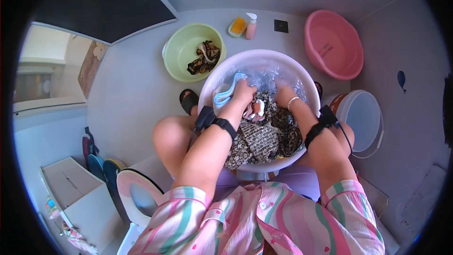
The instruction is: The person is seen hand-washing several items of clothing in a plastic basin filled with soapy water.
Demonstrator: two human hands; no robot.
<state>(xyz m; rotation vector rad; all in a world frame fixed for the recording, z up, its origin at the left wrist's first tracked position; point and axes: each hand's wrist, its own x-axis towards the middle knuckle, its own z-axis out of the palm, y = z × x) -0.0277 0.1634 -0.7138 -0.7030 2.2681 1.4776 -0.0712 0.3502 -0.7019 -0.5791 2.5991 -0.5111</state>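
A large pale plastic basin (261,52) holds water and clothes. My left hand (245,91) is closed around a light blue cloth (226,94) at the basin's left side. My right hand (284,93) reaches into the water on the right, its fingertips blurred and partly under the surface; whether it grips anything cannot be told. Dark patterned fabric (260,138) is heaped in the near half of the basin, partly against the rim. A small white and orange-brown bundle (259,109) lies on it between my wrists.
Beyond the basin stand a green basin (173,51) with dark patterned cloth (208,56), a soap dish with an orange bar (238,26), a pink pump bottle (251,30) and a floor drain (281,26). At right are a pink basin (339,53) and a bucket (362,120); a toilet (124,191) is at lower left.
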